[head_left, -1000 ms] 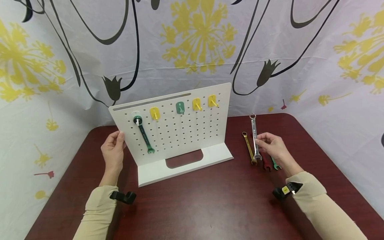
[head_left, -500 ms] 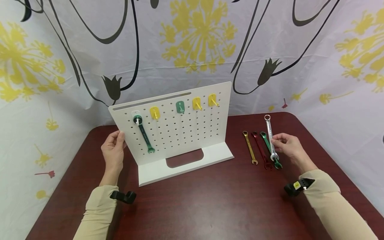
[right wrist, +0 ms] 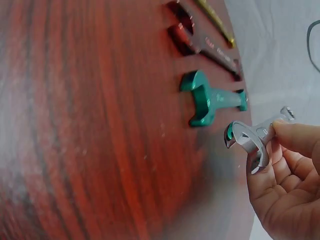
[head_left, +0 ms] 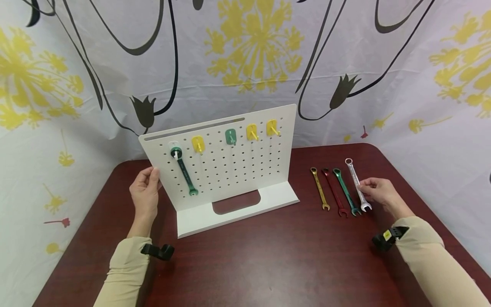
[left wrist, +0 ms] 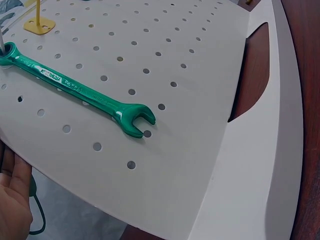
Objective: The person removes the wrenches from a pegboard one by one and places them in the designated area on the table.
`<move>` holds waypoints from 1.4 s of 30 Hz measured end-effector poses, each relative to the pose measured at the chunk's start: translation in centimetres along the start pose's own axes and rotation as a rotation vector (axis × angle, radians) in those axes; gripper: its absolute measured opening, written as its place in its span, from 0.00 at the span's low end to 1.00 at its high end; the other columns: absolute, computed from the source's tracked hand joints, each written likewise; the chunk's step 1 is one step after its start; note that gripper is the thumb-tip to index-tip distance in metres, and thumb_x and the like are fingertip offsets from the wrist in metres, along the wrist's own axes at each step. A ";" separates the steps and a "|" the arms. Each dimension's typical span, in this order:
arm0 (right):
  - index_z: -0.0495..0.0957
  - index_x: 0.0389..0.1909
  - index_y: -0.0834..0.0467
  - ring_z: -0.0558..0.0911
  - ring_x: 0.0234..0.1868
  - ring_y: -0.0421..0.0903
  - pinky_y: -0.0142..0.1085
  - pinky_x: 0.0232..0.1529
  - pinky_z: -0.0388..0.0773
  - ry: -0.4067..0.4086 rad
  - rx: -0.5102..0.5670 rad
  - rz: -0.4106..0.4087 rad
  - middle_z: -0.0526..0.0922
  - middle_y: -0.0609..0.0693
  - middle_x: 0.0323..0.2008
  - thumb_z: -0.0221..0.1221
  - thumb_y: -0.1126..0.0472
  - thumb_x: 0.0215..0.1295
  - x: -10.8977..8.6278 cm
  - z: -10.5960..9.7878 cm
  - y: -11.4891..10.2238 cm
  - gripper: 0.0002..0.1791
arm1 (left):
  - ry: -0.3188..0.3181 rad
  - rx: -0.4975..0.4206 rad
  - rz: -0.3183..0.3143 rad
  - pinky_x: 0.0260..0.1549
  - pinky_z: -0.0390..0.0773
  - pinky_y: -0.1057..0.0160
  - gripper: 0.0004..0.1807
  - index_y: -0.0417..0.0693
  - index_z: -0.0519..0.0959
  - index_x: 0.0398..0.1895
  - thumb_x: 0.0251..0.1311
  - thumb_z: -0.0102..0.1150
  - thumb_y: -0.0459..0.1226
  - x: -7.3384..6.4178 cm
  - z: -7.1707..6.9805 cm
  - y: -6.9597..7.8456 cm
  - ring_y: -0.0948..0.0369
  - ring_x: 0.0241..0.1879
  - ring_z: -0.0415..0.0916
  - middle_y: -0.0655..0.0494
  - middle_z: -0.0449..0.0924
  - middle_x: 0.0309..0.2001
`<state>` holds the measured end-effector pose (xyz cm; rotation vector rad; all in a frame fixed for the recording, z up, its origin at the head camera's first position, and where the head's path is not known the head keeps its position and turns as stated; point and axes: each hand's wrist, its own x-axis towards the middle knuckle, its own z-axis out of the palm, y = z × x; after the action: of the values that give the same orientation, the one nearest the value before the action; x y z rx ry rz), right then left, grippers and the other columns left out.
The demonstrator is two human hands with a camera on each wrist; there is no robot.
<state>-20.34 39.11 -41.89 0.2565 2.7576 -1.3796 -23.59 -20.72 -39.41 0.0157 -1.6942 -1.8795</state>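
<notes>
At the left edge of a white pegboard (head_left: 211, 170), my left hand (head_left: 145, 194) grips the panel, thumb near the front face. A dark green wrench (head_left: 186, 175) hangs by its ring end from a white hook, its open end pointing down in the left wrist view. My right hand (head_left: 380, 195) pinches a silver combination wrench (head_left: 353, 174) by its shaft, close over the table. Left of it lie a green wrench (head_left: 346, 192), a red wrench (head_left: 335, 192) and a gold wrench (head_left: 320, 187), side by side.
Three yellow hooks, one of them at the far right (head_left: 272, 128), and a green hook (head_left: 230, 137) stick out from the panel. Its base (head_left: 238, 216) has a cut-out slot. The dark red table (head_left: 268, 264) ends against a patterned cloth (head_left: 245, 55).
My right hand has carried the silver wrench rightward and lowered it, from over the gold and red wrenches to beside the green one. My left hand stays at the pegboard edge.
</notes>
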 end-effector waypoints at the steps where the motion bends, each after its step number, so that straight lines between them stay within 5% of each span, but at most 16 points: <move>1: 0.70 0.45 0.77 0.76 0.25 0.33 0.30 0.27 0.80 -0.002 -0.009 0.007 0.77 0.41 0.24 0.53 0.61 0.68 0.0 0.0 0.1 0.19 | -0.001 0.001 0.001 0.32 0.79 0.77 0.02 0.54 0.81 0.34 0.59 0.62 0.39 0.0 0.0 0.0 0.72 0.31 0.79 0.61 0.81 0.30; 25: 0.76 0.40 0.72 0.74 0.24 0.38 0.33 0.23 0.75 0.013 -0.201 0.049 0.81 0.46 0.25 0.54 0.61 0.67 0.3 0.1 1.1 0.15 | 0.006 0.020 -0.020 0.31 0.79 0.78 0.05 0.58 0.81 0.32 0.60 0.59 0.36 0.1 -0.1 -0.3 0.74 0.28 0.77 0.66 0.80 0.27; 42: 0.77 0.34 0.71 0.76 0.20 0.37 0.32 0.20 0.76 0.080 -0.210 0.096 0.79 0.43 0.18 0.57 0.62 0.63 0.2 0.4 0.7 0.12 | 0.016 0.028 -0.012 0.28 0.78 0.78 0.03 0.57 0.81 0.32 0.61 0.60 0.38 -0.2 0.1 -0.1 0.73 0.25 0.75 0.65 0.78 0.26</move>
<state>-20.42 39.19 -42.71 0.4351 2.8824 -1.0707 -23.50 -20.58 -39.58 0.0519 -1.7122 -1.8594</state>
